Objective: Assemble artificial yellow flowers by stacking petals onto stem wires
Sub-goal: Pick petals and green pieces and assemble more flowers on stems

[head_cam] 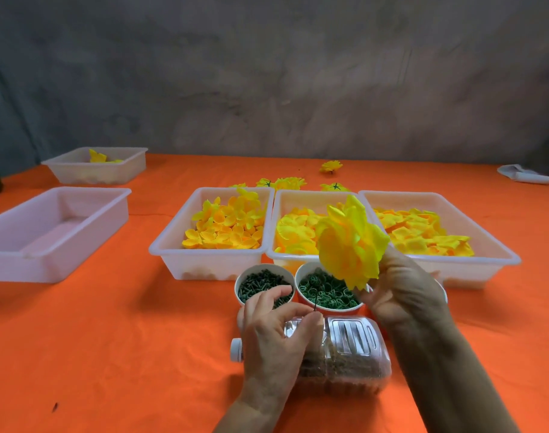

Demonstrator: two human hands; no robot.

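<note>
Right of centre, the right hand (pixel 401 289) holds the yellow flower (pixel 349 242) in a closed grip, raised above the two cups — its petals fanned. At lower centre the left hand (pixel 273 326) pinches the thin stem wire (pixel 316 306) over a clear bottle (pixel 354 354) lying on the orange table (pixel 110 339).

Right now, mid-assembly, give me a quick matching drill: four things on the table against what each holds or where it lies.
Things:
1. right hand
2. left paper cup
3. right paper cup
4. plastic bottle

States:
A. filled with green rings
B. lying on its side nearest the person
C. holds a yellow flower head
D. filled with dark green stem pieces

Pairs: 1-C, 2-D, 3-A, 4-B
</note>
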